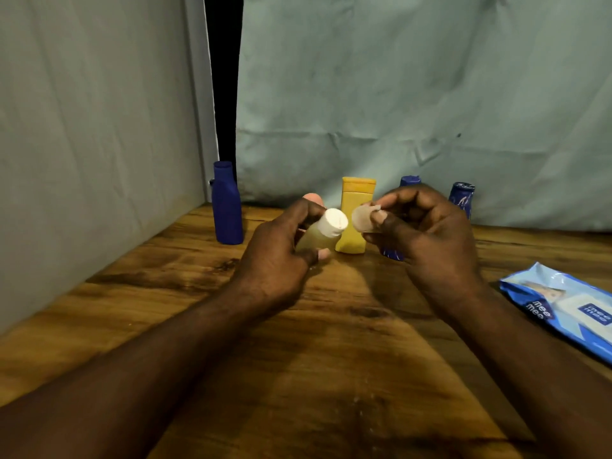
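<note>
My left hand (pixel 281 256) grips a small pale yellow bottle (pixel 314 238) above the wooden table (pixel 331 342). The bottle tilts up to the right, and its white capped top (pixel 335 222) points toward my right hand. My right hand (pixel 427 233) pinches a small round translucent piece (pixel 361 219) between thumb and fingers, just right of the bottle's top. A narrow gap separates the piece from the top.
A dark blue bottle (pixel 227 207) stands at the back left. Behind my hands stands a yellow bottle (pixel 354 217). Two blue patterned bottles (pixel 462 197) stand at the back right, partly hidden by my right hand. A blue wipes pack (pixel 563 309) lies at the right edge. Cloth backdrops close off the back and left.
</note>
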